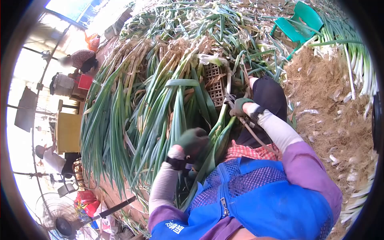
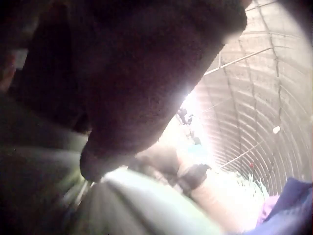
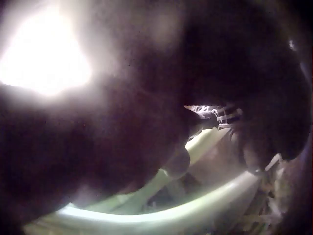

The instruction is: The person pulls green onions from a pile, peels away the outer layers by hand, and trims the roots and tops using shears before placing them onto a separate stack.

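My right hand (image 1: 241, 107), in a dark green glove, grips a metal air blow gun (image 1: 229, 98) with a brown hose running back towards the lap. Directly beside that hand a green onion stalk (image 1: 222, 116) slants down, its pale end up and its leaves towards the body. Under the right hand's dark fingers (image 3: 177, 164), pale stalks show close up. My gloved left hand (image 1: 193, 142) is blurred and bent at the leaves of the stalk. The left wrist view has its dark thumb or fingertip right at a broad leaf (image 2: 146, 200); I cannot tell whether it pinches the leaf.
A large heap of long green onions (image 1: 120, 116) lies to the left, roots up, against a plastic crate (image 1: 215, 82). Root trimmings (image 1: 320, 88) cover the ground at right, below a green plastic chair (image 1: 298, 26). A fan (image 1: 64, 224) stands at lower left.
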`<state>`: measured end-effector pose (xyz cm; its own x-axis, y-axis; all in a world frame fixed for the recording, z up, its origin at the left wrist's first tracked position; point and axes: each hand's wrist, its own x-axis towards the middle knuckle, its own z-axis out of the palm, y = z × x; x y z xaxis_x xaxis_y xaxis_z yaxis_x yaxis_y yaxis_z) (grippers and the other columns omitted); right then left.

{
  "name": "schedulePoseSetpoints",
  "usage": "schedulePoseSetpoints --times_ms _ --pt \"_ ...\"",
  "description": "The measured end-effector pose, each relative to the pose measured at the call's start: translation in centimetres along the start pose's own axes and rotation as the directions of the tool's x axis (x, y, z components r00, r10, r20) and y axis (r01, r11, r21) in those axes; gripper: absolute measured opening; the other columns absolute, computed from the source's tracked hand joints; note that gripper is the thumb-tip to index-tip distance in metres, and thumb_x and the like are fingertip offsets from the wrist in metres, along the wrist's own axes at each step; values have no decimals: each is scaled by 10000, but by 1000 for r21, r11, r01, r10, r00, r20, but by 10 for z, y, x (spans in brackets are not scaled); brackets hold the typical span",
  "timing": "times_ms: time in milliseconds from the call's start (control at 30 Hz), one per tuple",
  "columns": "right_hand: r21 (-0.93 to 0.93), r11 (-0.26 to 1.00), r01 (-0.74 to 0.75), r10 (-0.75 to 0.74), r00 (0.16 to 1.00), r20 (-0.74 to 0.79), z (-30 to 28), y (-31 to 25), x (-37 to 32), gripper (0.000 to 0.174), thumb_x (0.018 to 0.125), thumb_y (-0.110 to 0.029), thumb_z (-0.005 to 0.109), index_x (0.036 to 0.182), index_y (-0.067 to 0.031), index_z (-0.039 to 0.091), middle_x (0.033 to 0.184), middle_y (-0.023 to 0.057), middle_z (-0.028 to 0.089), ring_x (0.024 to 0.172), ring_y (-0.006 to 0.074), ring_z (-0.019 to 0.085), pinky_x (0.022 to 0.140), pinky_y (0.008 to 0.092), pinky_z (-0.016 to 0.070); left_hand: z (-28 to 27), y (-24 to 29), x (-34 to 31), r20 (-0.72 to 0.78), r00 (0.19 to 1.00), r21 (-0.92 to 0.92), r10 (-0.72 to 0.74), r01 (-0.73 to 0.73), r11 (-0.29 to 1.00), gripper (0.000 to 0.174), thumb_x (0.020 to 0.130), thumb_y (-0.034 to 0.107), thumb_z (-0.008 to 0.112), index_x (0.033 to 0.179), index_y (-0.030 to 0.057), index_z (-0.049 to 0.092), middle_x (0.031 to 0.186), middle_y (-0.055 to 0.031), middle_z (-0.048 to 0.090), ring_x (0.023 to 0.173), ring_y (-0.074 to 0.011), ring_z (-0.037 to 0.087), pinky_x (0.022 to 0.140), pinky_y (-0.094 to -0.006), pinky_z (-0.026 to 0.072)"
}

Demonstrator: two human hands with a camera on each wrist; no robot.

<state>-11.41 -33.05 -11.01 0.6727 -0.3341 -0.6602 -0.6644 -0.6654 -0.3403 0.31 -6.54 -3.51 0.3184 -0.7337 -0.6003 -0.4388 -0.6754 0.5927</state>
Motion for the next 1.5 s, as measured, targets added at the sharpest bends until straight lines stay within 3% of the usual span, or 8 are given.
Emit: schedulePoseSetpoints --times_ms 100,167,300,500,833,1033,1233,1500 --pt "171 985 27 -14 997 -75 -8 2 -36 467 746 -409 656 781 55 690 759 199 701 702 287 710 665 383 556 -58 -5 13 -351 933 -328 75 -198 924 257 908 166 669 1103 -2 673 946 -44 690 854 -124 629 773 -264 508" --pt "320 947 18 -20 1000 1 -13 1 -59 591 729 -466 661 967 74 687 1001 296 680 984 359 685 863 425 525 -100 -45 48 -608 780 -205 148 -335 920 201 916 122 645 1065 -11 674 945 -46 697 831 -98 615 760 -258 497" --pt "107 970 218 -211 975 -71 18 12 -44 705 746 -506 641 1157 64 584 1060 285 665 944 379 688 799 419 547 -148 -80 81 -785 620 186 -17 262 947 496 795 384 744 1141 47 629 1043 -198 707 958 -332 685 838 -398 522" --pt "109 989 96 -102 993 57 33 -5 -35 585 742 -470 679 1015 47 701 975 276 694 958 369 694 828 421 546 -131 -66 88 -589 704 163 -397 585 795 519 746 255 660 1230 98 563 1258 -197 605 1223 -335 558 1025 -437 442" --pt "132 988 79 -83 996 29 33 -3 -37 550 735 -502 669 907 18 723 855 230 704 865 346 703 796 410 544 -139 44 -16 -475 878 388 -69 279 878 497 787 427 690 1091 38 631 1004 -216 689 955 -378 664 839 -453 500" --pt "57 960 274 -265 955 -135 36 -1 -32 492 771 -458 639 844 23 712 803 216 699 814 355 703 753 416 548 -87 -7 36 12 997 -147 -75 76 986 511 815 471 718 938 -25 689 721 -67 638 643 -145 594 581 -314 483" --pt "531 830 168 -162 985 -59 41 3 -42 459 805 -397 637 873 56 630 633 166 649 534 309 651 560 396 534 1 -16 136 -381 907 -182 -177 114 977 432 773 287 706 1074 -18 653 867 -136 699 801 -219 687 682 -344 536" --pt "326 889 321 -276 945 -177 43 -8 -125 537 722 -418 681 1005 22 560 910 246 667 905 392 661 791 444 501 14 26 91 -322 909 -533 -263 56 844 225 820 177 657 980 19 640 819 -64 660 680 -190 638 618 -340 525"
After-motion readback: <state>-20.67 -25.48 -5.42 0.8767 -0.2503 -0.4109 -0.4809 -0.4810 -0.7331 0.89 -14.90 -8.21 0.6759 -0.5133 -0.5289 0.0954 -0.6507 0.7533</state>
